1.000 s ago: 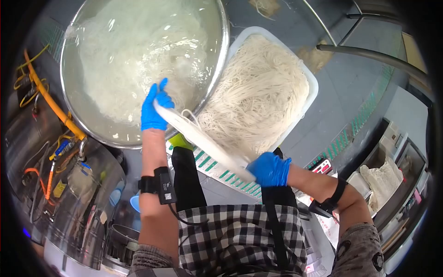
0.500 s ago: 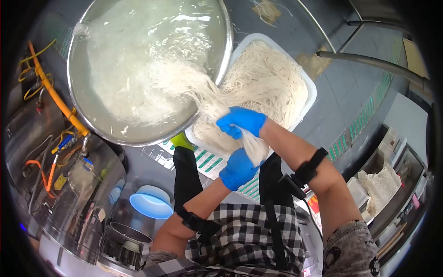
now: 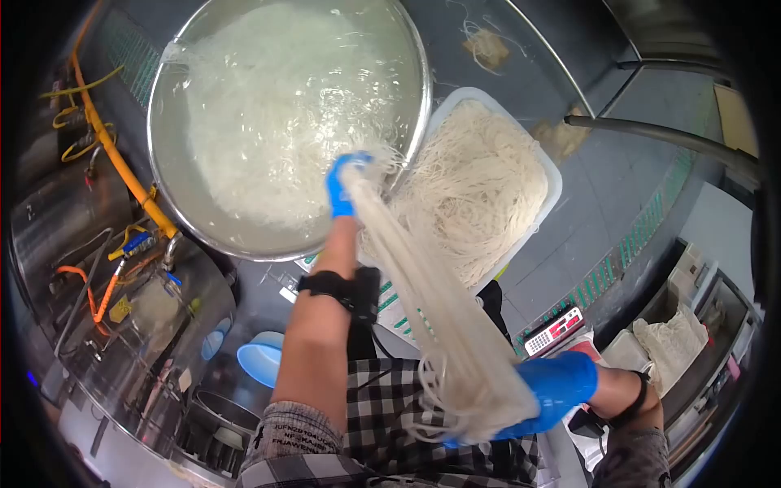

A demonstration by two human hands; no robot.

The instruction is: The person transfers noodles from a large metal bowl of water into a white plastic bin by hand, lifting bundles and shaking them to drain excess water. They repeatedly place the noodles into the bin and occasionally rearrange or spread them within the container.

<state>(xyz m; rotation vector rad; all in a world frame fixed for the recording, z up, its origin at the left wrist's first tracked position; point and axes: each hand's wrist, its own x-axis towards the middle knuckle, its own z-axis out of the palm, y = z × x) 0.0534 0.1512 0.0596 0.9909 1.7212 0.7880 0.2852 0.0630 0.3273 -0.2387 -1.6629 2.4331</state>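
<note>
A long bundle of pale noodles [image 3: 423,276] is stretched between my two blue-gloved hands. My left hand [image 3: 346,183] grips its upper end over the right part of a big round metal tub [image 3: 425,89] of cloudy water with noodles in it. Low and to the right, near the checkered apron, my right hand [image 3: 549,398] is wrapped round the bundle's lower end, where loops hang down. Right of the tub, a white plastic basket [image 3: 555,183] holds a heap of noodles, partly covered by the stretched bundle.
Metal vessels with an orange hose [image 3: 122,171] stand at the left. A light blue basin [image 3: 260,358] is on the floor. At the right are a metal rail [image 3: 659,134], a white and red device [image 3: 555,332] and a container with a cloth [image 3: 671,337]. Noodle scraps lie on the floor.
My hands, close together before, are now far apart. The left one has moved up over the tub, the right one down and right, with the noodle bundle drawn out between them.
</note>
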